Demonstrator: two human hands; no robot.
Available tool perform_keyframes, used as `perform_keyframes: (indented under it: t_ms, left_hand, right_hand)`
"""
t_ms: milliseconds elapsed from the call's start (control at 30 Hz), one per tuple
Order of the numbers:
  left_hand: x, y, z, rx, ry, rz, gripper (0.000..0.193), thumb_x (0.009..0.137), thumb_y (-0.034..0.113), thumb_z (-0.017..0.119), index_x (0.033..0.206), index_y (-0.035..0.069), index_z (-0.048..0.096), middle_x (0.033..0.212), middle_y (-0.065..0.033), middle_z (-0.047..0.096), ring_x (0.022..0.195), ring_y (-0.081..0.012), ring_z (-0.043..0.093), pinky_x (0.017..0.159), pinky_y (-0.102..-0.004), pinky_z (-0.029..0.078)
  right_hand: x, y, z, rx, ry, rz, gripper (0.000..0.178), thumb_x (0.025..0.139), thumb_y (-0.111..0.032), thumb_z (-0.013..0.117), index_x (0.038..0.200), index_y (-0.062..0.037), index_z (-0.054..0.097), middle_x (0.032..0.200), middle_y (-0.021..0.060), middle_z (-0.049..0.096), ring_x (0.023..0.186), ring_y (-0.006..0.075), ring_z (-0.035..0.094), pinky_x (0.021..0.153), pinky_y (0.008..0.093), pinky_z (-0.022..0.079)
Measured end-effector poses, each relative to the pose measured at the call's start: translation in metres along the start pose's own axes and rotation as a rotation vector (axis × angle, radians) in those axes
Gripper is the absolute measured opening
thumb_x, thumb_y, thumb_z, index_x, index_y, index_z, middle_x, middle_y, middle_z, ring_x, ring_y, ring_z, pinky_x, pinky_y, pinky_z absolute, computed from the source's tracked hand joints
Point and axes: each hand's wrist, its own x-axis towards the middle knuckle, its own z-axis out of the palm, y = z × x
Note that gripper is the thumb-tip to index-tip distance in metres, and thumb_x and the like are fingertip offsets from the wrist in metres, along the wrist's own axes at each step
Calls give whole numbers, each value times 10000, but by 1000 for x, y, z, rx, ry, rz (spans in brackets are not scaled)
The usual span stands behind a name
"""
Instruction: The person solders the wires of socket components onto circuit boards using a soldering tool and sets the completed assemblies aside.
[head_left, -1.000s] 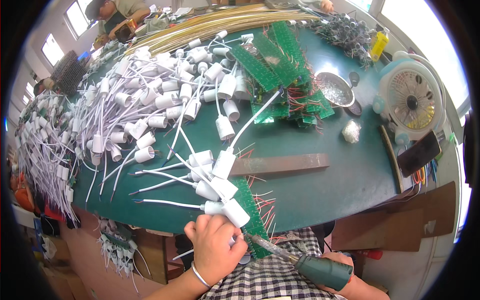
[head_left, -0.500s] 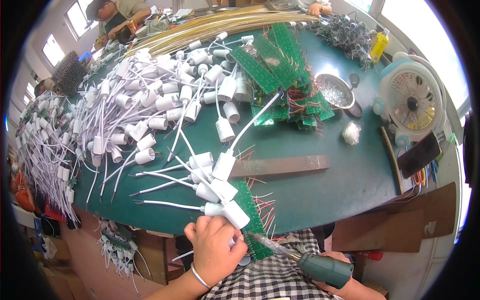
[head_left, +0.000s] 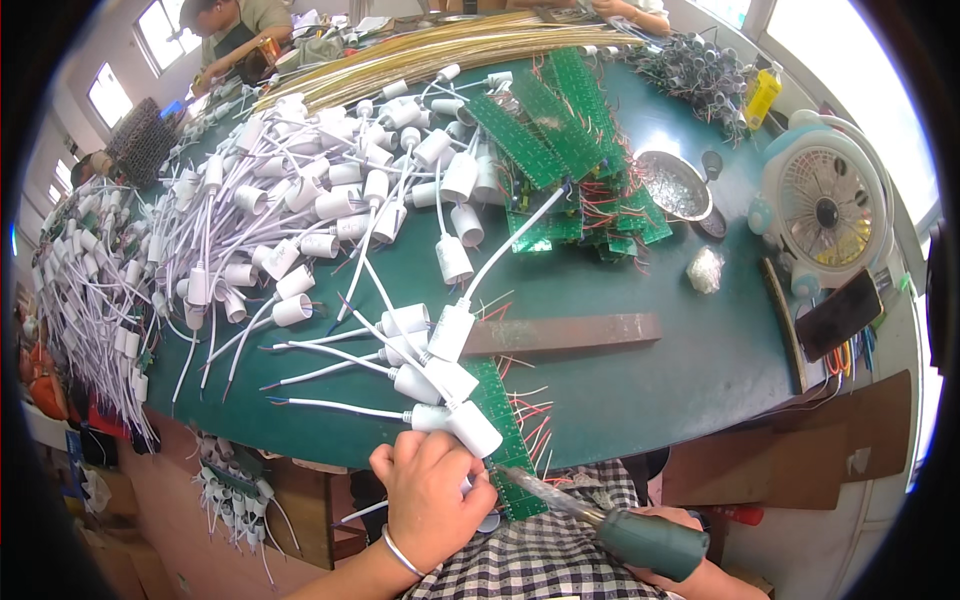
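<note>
The left hand [head_left: 432,490] curls shut over a white lamp socket [head_left: 470,428] on the green circuit strip [head_left: 505,430] just above its knuckles, while the right hand [head_left: 690,575] — mostly hidden — grips a green-handled soldering iron [head_left: 610,522], its tip beside the left fingers.

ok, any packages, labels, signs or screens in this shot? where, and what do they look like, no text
Phone: right edge of the green table, propped below the fan, flat black rectangle, screen dark.
Yellow bottle: far right of the table, upright, yellow body with a label too small to make out.
Clear plastic bag: right of centre, small, crumpled, whitish contents.
No signs seen.
</note>
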Motion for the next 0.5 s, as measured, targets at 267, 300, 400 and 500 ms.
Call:
perform_keyframes:
  t_ms: [267, 300, 400, 500]
  left_hand:
    - [1, 0, 0, 10, -12, 1, 83, 657, 159, 660, 688, 109, 600, 851, -20, 552, 892, -250, 446, 800, -412, 257]
    - [0, -1, 0, 10, -10, -1, 83, 657, 158, 659, 687, 109, 600, 852, -21, 552, 893, -250, 446, 800, -411, 257]
    - [0, 0, 0, 11, -7, 3, 83, 657, 157, 658, 686, 108, 599, 853, -21, 552, 895, -250, 446, 799, -410, 258]
    - [1, 0, 0, 6, -10, 2, 83, 657, 157, 658, 685, 107, 597, 854, -22, 551, 897, -251, 447, 800, -409, 259]
  right_hand:
    - [1, 6, -3, 307, 44, 249, 166, 818, -197, 644, 835, -33, 670, 802, 62, 690, 721, 192, 661, 651, 310, 521]
    - [2, 10, -5, 121, -46, 188, 169, 824, -190, 619, 830, -28, 668, 754, 54, 690, 670, 184, 661, 639, 305, 524]
    - [7, 9, -4, -1, -5, 67, 175, 825, -178, 586, 813, -22, 666, 671, 34, 676, 593, 168, 649, 613, 294, 525]
    - [3, 6, -1, 146, 39, 206, 160, 781, -163, 616, 838, -21, 663, 711, 50, 683, 632, 174, 658, 633, 295, 529]
